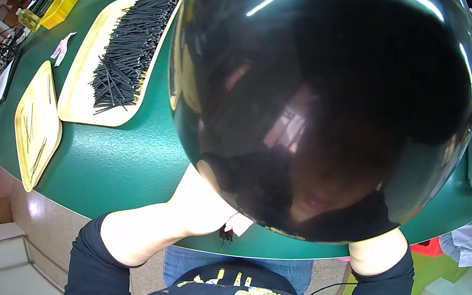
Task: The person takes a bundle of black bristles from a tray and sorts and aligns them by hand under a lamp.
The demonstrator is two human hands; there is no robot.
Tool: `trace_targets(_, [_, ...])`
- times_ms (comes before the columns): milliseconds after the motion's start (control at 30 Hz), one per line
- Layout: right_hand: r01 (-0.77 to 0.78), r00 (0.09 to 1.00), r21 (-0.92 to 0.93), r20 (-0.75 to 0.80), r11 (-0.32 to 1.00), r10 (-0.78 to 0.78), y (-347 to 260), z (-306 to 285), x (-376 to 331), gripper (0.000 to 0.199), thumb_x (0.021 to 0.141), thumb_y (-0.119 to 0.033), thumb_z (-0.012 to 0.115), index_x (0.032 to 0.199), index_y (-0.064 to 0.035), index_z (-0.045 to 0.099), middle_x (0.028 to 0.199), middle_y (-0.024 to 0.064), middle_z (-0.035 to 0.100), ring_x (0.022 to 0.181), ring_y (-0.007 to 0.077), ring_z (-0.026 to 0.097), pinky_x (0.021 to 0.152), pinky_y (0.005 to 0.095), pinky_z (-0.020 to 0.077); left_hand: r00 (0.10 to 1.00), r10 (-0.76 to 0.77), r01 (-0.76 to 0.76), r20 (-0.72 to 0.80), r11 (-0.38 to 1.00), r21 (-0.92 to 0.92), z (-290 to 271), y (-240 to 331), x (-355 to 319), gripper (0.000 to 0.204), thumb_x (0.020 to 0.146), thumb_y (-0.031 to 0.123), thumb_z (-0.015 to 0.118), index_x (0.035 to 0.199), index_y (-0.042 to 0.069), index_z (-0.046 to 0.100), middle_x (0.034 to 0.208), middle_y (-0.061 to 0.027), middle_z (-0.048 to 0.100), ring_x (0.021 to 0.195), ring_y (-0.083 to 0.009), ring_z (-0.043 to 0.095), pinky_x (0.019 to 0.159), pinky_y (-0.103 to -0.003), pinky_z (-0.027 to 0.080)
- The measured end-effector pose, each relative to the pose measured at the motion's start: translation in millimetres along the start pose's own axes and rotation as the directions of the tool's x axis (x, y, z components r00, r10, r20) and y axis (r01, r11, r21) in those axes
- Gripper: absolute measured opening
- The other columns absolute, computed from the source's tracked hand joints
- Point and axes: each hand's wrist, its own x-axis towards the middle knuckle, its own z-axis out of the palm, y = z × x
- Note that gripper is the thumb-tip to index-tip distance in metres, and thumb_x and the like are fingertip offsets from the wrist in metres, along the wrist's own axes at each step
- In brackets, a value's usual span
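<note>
- Both hands are mostly hidden behind a large glossy black dome-shaped shell [320,99] that fills the middle of the view.
- Left hand [207,202] comes up from the lower edge on a bare forearm with a black sleeve pushed back; its knuckles sit at the dome's lower left edge, touching or just under it.
- Fingers of that hand curl inward, and a small bundle of thin black strands [226,234] hangs out below them over the table edge; how tightly they are pinched I cannot tell.
- Right hand [379,248] shows only as a wrist, the hand itself lost behind the dome, so whether it is spread or closed cannot be told.
- That black dome is smooth and mirror-like, carrying bright streaks of ceiling light and dim reflections.
- It sits above the dark green table [120,159], near the person's edge.
- On the left, a cream oblong tray [77,100] holds a heap of thin black sticks [130,47].
- Just beside it, nearer the table edge, lies a yellow tray [38,125] with only a few sticks.
- Farther back stands a yellow bin [64,2].
</note>
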Motion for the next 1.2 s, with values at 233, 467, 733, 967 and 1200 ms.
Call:
trace_targets(233, [0.001, 1.000, -0.006, -0.006, 1.000, -0.001, 0.3, -0.5, -0.3, 0.083, 0.060, 0.000, 0.069, 0.128, 0.0001, 0.023, 0.111, 0.0137, 0.044, 0.092, 0.0198, 0.046, 0.079, 0.0309, 0.0396, 0.967, -0.237, 0.227, -0.090, 0.968, -0.109, 8.2, -9.6, -3.5, 0.031, 0.062, 0.010, 0.069, 0.087, -0.004, 0.060, 0.082, -0.0142, 0.062, 0.072, -0.0156, 0.061, 0.065, -0.023, 0.049])
trace_targets(467, [0.016, 0.999, -0.025, -0.028, 1.000, -0.017, -0.5, 0.2, 2.5, 0.082, 0.061, 0.000, 0.069, 0.128, 0.0001, 0.022, 0.110, 0.0137, 0.044, 0.091, 0.0195, 0.046, 0.078, 0.0306, 0.0400, 0.987, -0.158, 0.157, 0.008, 0.987, 0.029, 1.7, 5.8, 4.0, 0.032, 0.056, 0.011, 0.075, 0.081, -0.005, 0.061, 0.074, -0.0121, 0.062, 0.067, -0.0119, 0.059, 0.061, -0.022, 0.049])
trace_targets(733, [0.035, 0.999, -0.036, -0.040, 0.999, -0.036, -0.6, 2.5, 8.4, 0.081, 0.061, 0.000, 0.068, 0.128, 0.0001, 0.022, 0.108, 0.0135, 0.045, 0.089, 0.0191, 0.047, 0.077, 0.0303, 0.0404, 0.915, -0.403, 0.383, -0.038, 0.892, -0.240, 7.2, -5.2, -3.7, 0.029, 0.049, 0.008, 0.080, 0.064, -0.006, 0.060, 0.062, -0.0087, 0.061, 0.052, -0.0112, 0.057, 0.047, -0.021, 0.047])
trace_targets(967, [0.043, 0.997, -0.051, -0.054, 0.998, -0.046, -1.5, 2.1, 9.1, 0.081, 0.062, 0.000, 0.067, 0.129, 0.0001, 0.021, 0.107, 0.0134, 0.046, 0.087, 0.0188, 0.047, 0.075, 0.0300, 0.0408, 0.916, -0.400, 0.398, 0.011, 0.907, -0.141, 8.3, -4.8, 0.2, 0.031, 0.048, 0.009, 0.079, 0.069, -0.005, 0.061, 0.064, -0.0094, 0.061, 0.055, -0.0126, 0.058, 0.051, -0.023, 0.048])
trace_targets(1200, [0.034, 0.998, -0.039, -0.055, 0.999, -0.036, -0.4, 0.5, 5.0, 0.080, 0.063, 0.000, 0.067, 0.129, 0.0001, 0.021, 0.105, 0.0134, 0.046, 0.085, 0.0185, 0.048, 0.074, 0.0297, 0.0412, 0.998, -0.053, 0.049, -0.037, 0.994, -0.098, 5.2, 10.5, 3.8, 0.046, 0.055, 0.007, 0.071, 0.097, -0.004, 0.056, 0.089, -0.0129, 0.061, 0.076, -0.0160, 0.060, 0.068, -0.027, 0.048])
